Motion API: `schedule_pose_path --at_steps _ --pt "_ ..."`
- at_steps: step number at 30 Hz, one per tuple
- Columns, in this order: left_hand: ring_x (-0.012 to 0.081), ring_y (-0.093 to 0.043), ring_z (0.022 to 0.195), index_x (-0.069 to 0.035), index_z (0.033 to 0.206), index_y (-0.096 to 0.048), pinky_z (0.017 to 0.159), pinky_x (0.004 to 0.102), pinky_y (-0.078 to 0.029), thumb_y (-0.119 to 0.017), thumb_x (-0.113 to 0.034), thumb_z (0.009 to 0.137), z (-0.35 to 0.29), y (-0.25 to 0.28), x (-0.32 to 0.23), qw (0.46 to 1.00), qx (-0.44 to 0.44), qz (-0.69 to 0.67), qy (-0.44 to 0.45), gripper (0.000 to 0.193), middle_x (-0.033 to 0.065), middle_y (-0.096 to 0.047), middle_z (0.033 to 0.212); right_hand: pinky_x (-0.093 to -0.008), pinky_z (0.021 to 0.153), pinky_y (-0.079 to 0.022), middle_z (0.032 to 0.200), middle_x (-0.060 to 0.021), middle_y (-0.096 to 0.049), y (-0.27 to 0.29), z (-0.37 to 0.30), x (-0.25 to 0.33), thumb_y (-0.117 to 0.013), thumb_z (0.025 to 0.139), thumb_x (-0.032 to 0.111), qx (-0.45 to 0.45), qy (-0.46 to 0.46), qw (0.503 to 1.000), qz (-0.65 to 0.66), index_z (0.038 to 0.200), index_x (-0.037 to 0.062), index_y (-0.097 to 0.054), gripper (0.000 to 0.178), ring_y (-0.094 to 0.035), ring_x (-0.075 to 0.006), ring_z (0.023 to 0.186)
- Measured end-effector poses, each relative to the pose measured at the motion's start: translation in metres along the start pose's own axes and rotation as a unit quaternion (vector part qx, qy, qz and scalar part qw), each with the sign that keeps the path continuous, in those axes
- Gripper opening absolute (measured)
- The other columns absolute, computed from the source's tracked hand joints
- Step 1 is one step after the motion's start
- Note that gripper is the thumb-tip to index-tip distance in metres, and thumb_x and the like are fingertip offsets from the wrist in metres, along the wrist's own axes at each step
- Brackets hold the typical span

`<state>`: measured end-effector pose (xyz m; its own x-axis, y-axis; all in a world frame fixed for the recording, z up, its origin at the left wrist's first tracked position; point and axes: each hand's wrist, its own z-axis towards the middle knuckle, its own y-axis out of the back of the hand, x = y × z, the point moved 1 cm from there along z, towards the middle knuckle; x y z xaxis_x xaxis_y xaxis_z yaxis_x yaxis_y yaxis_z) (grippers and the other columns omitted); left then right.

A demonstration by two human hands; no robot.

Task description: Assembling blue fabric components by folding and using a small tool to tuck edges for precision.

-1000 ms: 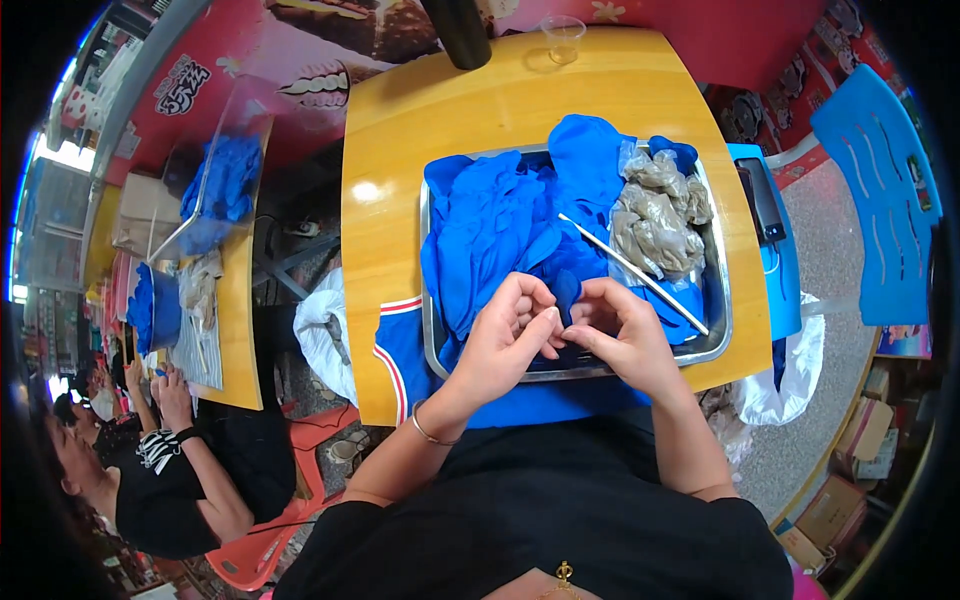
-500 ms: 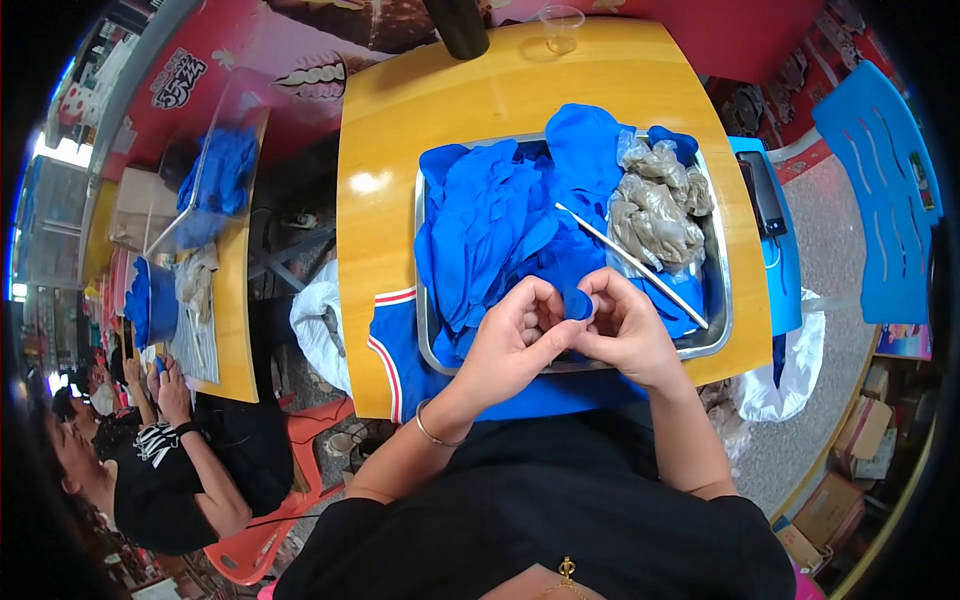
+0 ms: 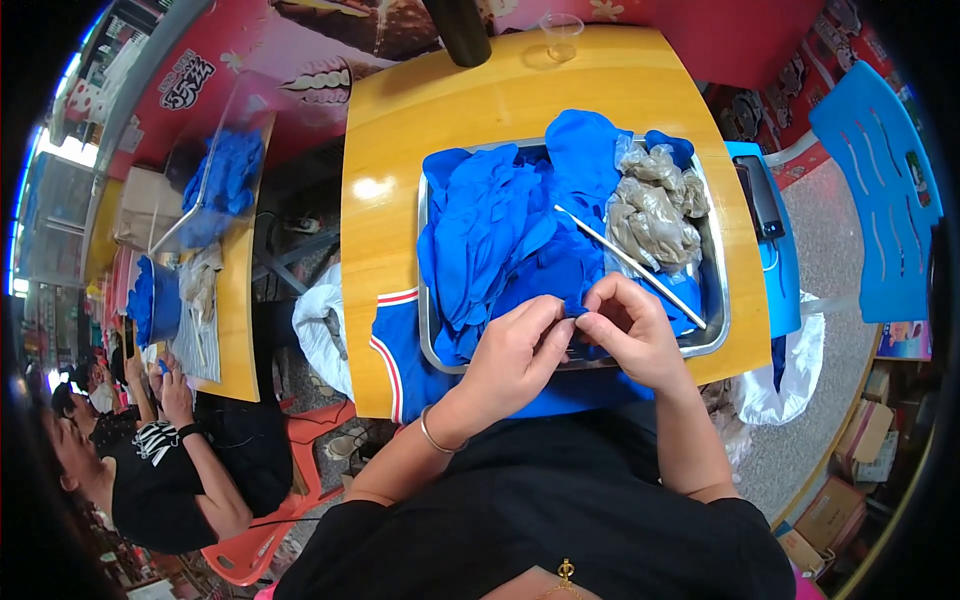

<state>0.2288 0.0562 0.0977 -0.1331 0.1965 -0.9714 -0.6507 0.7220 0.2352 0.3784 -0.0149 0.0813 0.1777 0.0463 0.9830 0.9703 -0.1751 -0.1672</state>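
Note:
Above the near edge of a metal tray, both my hands pinch a small piece of blue cloth, mostly hidden by the fingers. My left hand holds its left side, thumb against the fingers. The fingertips of my right hand grip the right side, close to the left ones. Inside the tray lies a heap of flat blue cloth pieces. A thin white stick rests slantwise on them. Clear plastic bags of something grey-brown fill the tray's right side.
Under the tray, a blue cloth with red-and-white trim covers the near edge of the wooden table. A clear cup and a dark cylinder stand at the back. A co-worker sits left; a blue chair stands right.
The blue piece was a standing loop between my fingers; now it is lower and mostly covered. My fingertips have come closer together, and the right hand's fingers have curled.

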Motion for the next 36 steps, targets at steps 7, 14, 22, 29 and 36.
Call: schedule_pose_path --at_steps 7,14,22,29,36 --pt "0.0169 -0.056 0.055 0.001 0.075 -0.047 0.049 0.0278 -0.041 -0.050 -0.005 0.085 -0.002 0.007 0.005 0.996 0.017 0.081 -0.037 0.012 0.0129 -0.050 0.063 -0.0177 0.060 -0.041 0.077 0.0029 -0.053 -0.003 -0.002 0.006 -0.064 0.081 0.007 0.051 0.016 0.999 -0.002 0.083 0.0037 -0.053 0.012 -0.048 -0.0022 0.068" --pt "0.0100 -0.055 0.056 0.000 0.087 -0.056 0.048 0.0232 -0.041 -0.058 -0.012 0.086 -0.001 0.009 0.001 0.999 -0.035 -0.037 -0.011 0.013 0.0060 -0.057 0.068 -0.0198 0.059 -0.043 0.078 -0.0002 -0.055 -0.006 -0.001 0.000 -0.067 0.077 0.006 0.017 0.071 0.997 -0.033 0.080 0.0016 -0.057 0.012 -0.051 -0.0057 0.068" --pt "0.0031 -0.055 0.058 0.002 0.089 -0.058 0.049 0.0176 -0.041 -0.060 -0.008 0.085 -0.001 0.013 -0.001 0.998 0.008 -0.058 0.029 0.011 0.0024 -0.060 0.070 -0.0226 0.055 -0.043 0.072 -0.0048 -0.057 -0.012 -0.001 0.004 -0.071 0.072 0.006 -0.016 0.121 0.980 -0.160 0.076 0.0008 -0.063 0.010 -0.054 -0.0110 0.061" --pt "0.0046 -0.061 0.064 0.003 0.086 -0.059 0.051 0.0163 -0.043 -0.058 -0.005 0.086 -0.003 0.018 0.003 0.980 -0.009 -0.180 0.088 0.008 0.0025 -0.060 0.070 -0.0209 0.059 -0.043 0.082 -0.0023 -0.055 -0.009 -0.001 -0.004 -0.066 0.077 0.004 0.023 0.044 0.999 -0.015 0.079 0.0026 -0.058 0.009 -0.053 -0.0072 0.071" --pt "0.0066 -0.055 0.054 0.001 0.086 -0.060 0.047 0.0207 -0.041 -0.062 -0.001 0.077 -0.001 0.041 -0.009 0.990 -0.067 0.122 -0.018 0.009 0.0072 -0.059 0.072 -0.0224 0.065 -0.047 0.080 0.0019 -0.049 0.008 -0.001 0.007 -0.052 0.088 0.010 -0.119 0.008 0.984 0.135 0.088 0.0094 -0.046 0.005 -0.050 -0.0048 0.071"
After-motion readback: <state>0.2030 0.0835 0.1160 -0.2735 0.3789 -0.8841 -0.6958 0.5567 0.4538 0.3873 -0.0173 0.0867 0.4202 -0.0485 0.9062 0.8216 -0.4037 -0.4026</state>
